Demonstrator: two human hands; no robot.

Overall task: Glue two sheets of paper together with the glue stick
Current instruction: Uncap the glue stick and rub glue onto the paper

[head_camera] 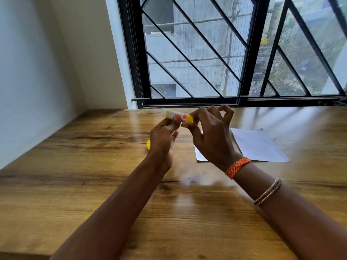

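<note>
A yellow glue stick (178, 115) with a white and pink label lies level in the air above the wooden table (93, 175). My left hand (163, 141) grips its body from below. My right hand (212, 134) pinches the stick's yellow right end between thumb and fingers. The stick's pale left end points toward the window and carries no cap. A yellow cap (148, 144) lies on the table just left of my left hand, partly hidden by it. White paper sheets (259, 145) lie flat on the table behind and right of my right hand, partly hidden by it.
A black-framed window with diagonal bars (216, 53) runs along the table's far edge. A white wall (37, 72) closes off the left side. My right forearm wears an orange band (237, 167) and thin bangles (267, 191).
</note>
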